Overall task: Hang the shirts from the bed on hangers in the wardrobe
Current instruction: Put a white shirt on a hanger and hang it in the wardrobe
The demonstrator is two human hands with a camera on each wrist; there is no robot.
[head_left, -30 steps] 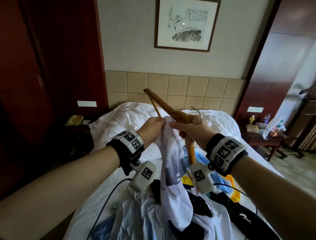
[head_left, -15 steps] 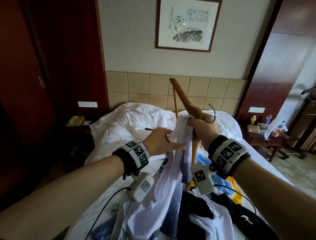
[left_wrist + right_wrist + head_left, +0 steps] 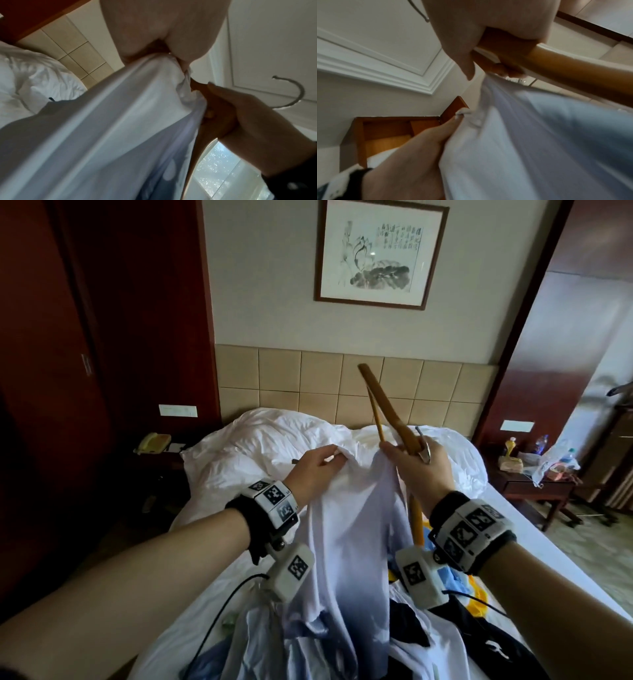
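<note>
A white shirt (image 3: pixel 349 529) that shades to blue lower down hangs between my hands above the bed. My left hand (image 3: pixel 317 465) pinches its top edge, the cloth bunched in the fingers (image 3: pixel 173 58). My right hand (image 3: pixel 416 460) grips a wooden hanger (image 3: pixel 380 402) at its middle together with the shirt's other top edge. The hanger stands nearly upright, one arm pointing up toward the headboard, the other down behind the shirt (image 3: pixel 416 518). Its metal hook (image 3: pixel 289 94) curves out beside my right hand. The same shirt (image 3: pixel 522 142) fills the right wrist view under the hanger (image 3: pixel 573 70).
More shirts, white, blue, black and yellow, lie piled on the bed (image 3: pixel 534 539) below my wrists. White pillows (image 3: pixel 260 446) sit at the headboard. A nightstand with a phone (image 3: pixel 152 441) is left, a cluttered side table (image 3: pixel 534 477) right. Dark wooden panels (image 3: pixel 102 337) stand left.
My left hand has moved left and taken hold of the shirt's top edge, spreading the cloth wide. The hanger has swung more upright in my right hand.
</note>
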